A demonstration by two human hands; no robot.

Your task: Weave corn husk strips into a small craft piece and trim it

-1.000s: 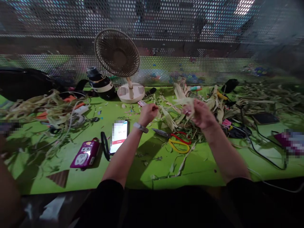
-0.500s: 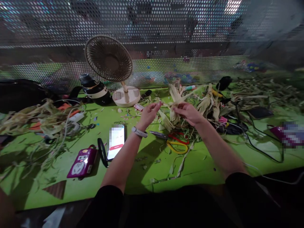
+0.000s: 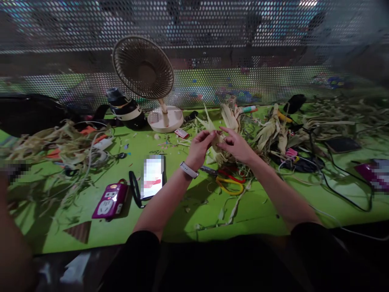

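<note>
I see both hands raised together over the middle of the green table (image 3: 261, 211). My left hand (image 3: 200, 147) and right hand (image 3: 238, 145) pinch the same pale dried husk strip (image 3: 216, 140), fingertips nearly touching. Just near of them lie yellow-and-red scissors (image 3: 229, 182). Left of those, a phone (image 3: 152, 175) has its screen blurred, so I read nothing there. A purple power strip (image 3: 111, 199) bears no legible writing. A desk fan (image 3: 144, 71) stands at the far edge.
</note>
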